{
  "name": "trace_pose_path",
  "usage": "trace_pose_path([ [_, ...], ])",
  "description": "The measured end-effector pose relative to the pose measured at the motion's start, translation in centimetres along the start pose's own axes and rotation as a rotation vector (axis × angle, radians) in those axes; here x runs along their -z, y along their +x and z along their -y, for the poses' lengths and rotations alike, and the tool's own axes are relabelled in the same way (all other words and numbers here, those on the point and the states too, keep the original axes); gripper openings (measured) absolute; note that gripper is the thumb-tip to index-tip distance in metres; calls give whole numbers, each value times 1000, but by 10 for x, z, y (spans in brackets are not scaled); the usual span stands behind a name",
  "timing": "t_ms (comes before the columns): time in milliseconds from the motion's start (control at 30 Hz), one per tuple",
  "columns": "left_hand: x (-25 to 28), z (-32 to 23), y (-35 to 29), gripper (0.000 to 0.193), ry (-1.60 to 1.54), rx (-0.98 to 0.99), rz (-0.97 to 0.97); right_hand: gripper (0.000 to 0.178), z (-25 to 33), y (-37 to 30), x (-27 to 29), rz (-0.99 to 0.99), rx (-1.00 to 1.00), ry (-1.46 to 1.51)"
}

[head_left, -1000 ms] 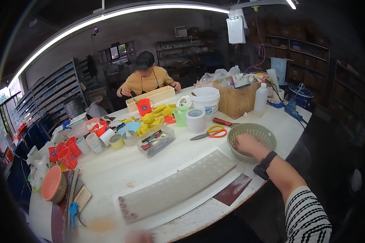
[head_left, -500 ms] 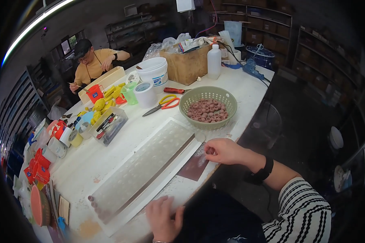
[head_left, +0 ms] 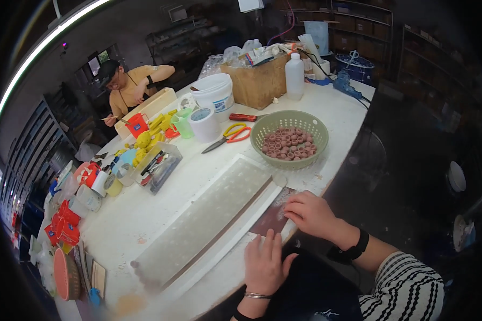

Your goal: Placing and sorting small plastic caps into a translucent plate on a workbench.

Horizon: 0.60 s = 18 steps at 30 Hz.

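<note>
My right hand (head_left: 311,215) is closed in a pinch over a dark reddish-brown sheet that looks like sandpaper (head_left: 268,222), at the table's near edge. A small reddish-brown clay cup showed at these fingertips a moment ago; the fingers now hide it. My left hand (head_left: 265,263) is open, fingers stretched out at the sheet's near-left edge. Beyond the hands, a green perforated basket (head_left: 317,121) holds many such small cups (head_left: 289,143). Left of the sheet lies a long greyish, pale-spotted board (head_left: 198,219), with a few small cups (head_left: 135,264) blurred at its near-left end.
Scissors with yellow and red handles (head_left: 233,134), a white tape roll (head_left: 204,124), a white bucket (head_left: 213,92), a cardboard box (head_left: 254,85) and a white bottle (head_left: 294,77) stand beyond. Cups and a tool box (head_left: 158,167) line the left. Across the table a person (head_left: 131,85) works.
My left hand has moved right and forward, up to the sheet. My right hand has come down lower over the sheet, still pinching. The whole view has shifted slightly.
</note>
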<state>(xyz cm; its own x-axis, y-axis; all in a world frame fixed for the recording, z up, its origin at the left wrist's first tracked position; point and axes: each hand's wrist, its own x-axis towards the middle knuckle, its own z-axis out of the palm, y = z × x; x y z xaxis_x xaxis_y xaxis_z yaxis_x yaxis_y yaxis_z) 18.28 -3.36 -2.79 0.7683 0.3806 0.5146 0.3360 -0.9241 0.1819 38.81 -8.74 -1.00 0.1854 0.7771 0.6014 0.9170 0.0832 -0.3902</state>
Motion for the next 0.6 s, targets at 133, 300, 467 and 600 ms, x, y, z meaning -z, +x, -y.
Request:
trace_pose_path([
  [133, -7, -1, -5, 61, 31, 3, 10, 11, -2, -4, -13, -86, 34, -60],
  [300, -10, -7, -5, 59, 6, 28, 18, 11, 3, -9, -16, -137, -4, -39],
  [467, -6, -3, -4, 58, 20, 47, 0, 11, -26, 0, -9, -168, -80, -130],
  [600, -10, -2, -2, 57, 28, 49, -11, 12, -17, 5, -12, -223, -60, -193],
])
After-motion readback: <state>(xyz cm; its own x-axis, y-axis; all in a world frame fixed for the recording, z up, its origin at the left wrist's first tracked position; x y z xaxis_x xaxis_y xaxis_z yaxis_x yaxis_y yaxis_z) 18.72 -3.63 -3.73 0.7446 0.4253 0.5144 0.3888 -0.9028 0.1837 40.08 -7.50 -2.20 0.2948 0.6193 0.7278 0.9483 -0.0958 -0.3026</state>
